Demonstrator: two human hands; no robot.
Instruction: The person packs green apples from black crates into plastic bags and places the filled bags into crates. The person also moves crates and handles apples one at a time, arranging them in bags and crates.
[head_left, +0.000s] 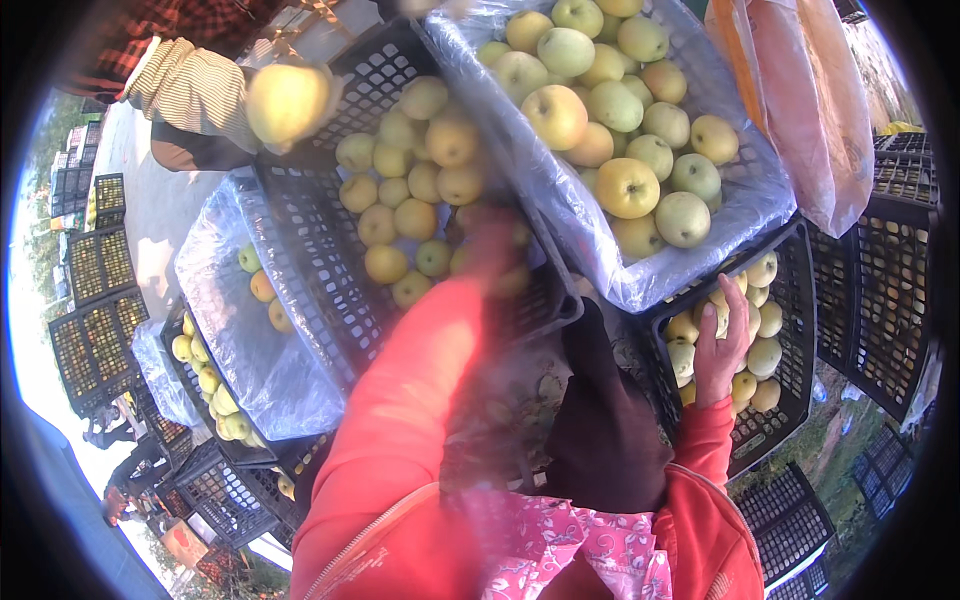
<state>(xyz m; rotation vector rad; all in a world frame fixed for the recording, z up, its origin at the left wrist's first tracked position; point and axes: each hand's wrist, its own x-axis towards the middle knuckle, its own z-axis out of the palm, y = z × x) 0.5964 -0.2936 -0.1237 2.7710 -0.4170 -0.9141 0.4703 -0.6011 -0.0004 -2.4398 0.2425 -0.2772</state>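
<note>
My left hand (493, 241), blurred by motion, reaches down among yellow-green apples (415, 219) in the middle black plastic crate (360, 94). Its fingers are hard to make out, and whether it grips an apple cannot be seen. Over the right-hand black crate (799, 315), my right hand (721, 345) has its thumb and fingers apart, close to the apples (763, 357) there. Nothing shows in its grasp. In front, a crate lined with clear plastic film (634, 281) holds many large apples (616, 106).
At the upper left, another person's gloved hand (225, 94) holds a yellow apple (286, 103). A film-lined crate (259, 360) with a few apples stands at left. A pinkish plastic sack (814, 112) hangs at upper right. Stacked crates (874, 300) stand at the right.
</note>
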